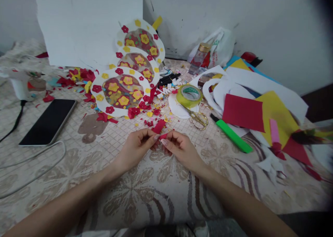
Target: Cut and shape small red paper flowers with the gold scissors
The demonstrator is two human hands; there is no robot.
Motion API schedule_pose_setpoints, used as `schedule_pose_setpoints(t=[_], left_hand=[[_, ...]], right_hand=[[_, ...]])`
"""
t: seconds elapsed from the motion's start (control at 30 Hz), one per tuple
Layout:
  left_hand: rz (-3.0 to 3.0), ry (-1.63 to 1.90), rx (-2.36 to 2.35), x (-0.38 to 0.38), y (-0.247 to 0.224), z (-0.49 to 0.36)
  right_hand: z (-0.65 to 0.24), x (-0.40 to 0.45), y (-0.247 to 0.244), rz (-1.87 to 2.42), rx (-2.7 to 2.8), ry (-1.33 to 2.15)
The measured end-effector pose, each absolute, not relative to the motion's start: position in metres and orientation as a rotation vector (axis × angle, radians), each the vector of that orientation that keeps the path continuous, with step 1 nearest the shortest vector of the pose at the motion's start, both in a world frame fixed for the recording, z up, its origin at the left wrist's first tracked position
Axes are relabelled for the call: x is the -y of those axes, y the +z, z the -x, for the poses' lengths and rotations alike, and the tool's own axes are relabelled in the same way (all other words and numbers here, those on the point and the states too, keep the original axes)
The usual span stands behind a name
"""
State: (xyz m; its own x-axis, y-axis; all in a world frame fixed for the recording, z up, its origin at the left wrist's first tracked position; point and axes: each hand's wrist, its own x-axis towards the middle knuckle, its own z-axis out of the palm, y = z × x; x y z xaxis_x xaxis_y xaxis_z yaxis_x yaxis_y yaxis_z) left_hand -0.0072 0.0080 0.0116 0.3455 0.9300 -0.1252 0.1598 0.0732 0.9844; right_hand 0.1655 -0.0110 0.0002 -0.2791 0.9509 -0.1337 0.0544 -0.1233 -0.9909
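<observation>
Between my two hands is a narrow red paper strip (159, 126), one end sticking up above the fingers. My left hand (139, 146) pinches it with thumb and fingertips from the left. From the right, my right hand (182, 147) pinches a folded bit of the same red paper. The fingertips nearly meet, and part of the paper is hidden behind them. Just beyond the hands lie gold-handled scissors (199, 119) and a roll of yellow tape (189, 95). Three white oval frames with red and yellow paper flowers stand behind, the nearest frame (96, 103) on the left.
A black-screened phone (49, 122) and a white cable (63, 153) lie at left, near a white glue gun (19, 84). On the right are a green cutter (234, 136), red paper (244, 112) and yellow paper (275, 115). A glass bottle (199, 59) stands at the back.
</observation>
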Motion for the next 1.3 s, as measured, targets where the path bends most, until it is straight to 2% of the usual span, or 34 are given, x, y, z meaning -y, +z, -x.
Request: schedule_pose_setpoints(t=[0.13, 0.37, 0.43, 0.6, 0.73, 0.93, 1.0, 1.17, 1.3], left_hand=[[-1.355, 0.737, -1.046, -0.007, 0.012, 0.005], [-1.380, 0.712, -1.019, -0.008, 0.007, 0.008], [-1.333, 0.725, -1.027, -0.009, 0.005, 0.009], [-1.107, 0.818, -1.062, -0.009, 0.001, 0.007], [-0.947, 0.829, -1.016, -0.009, -0.001, 0.006], [-0.754, 0.816, -0.915, -0.010, 0.001, 0.007], [-0.725, 0.827, -0.908, -0.011, 0.002, 0.008], [-0.696, 0.841, -0.917, -0.011, 0.003, 0.008], [-0.670, 0.874, -0.907, -0.012, 0.005, 0.008]], right_hand=[[-0.167, 0.011, -0.001, 1.176, 1.421, 1.492], [-0.175, 0.010, 0.007, 1.200, 1.847, 1.274], [-0.190, 0.001, 0.010, 1.307, 1.957, 1.046], [-0.251, -0.033, -0.001, 1.761, 1.915, 0.143], [-0.281, -0.049, -0.021, 1.885, 1.980, -0.010], [-0.279, -0.049, -0.020, 1.858, 1.953, 0.040], [-0.269, -0.044, -0.012, 1.808, 1.870, 0.256], [-0.223, -0.016, 0.005, 1.340, 1.771, 1.129], [-0.191, 0.009, 0.010, 1.170, 1.844, 1.384]])
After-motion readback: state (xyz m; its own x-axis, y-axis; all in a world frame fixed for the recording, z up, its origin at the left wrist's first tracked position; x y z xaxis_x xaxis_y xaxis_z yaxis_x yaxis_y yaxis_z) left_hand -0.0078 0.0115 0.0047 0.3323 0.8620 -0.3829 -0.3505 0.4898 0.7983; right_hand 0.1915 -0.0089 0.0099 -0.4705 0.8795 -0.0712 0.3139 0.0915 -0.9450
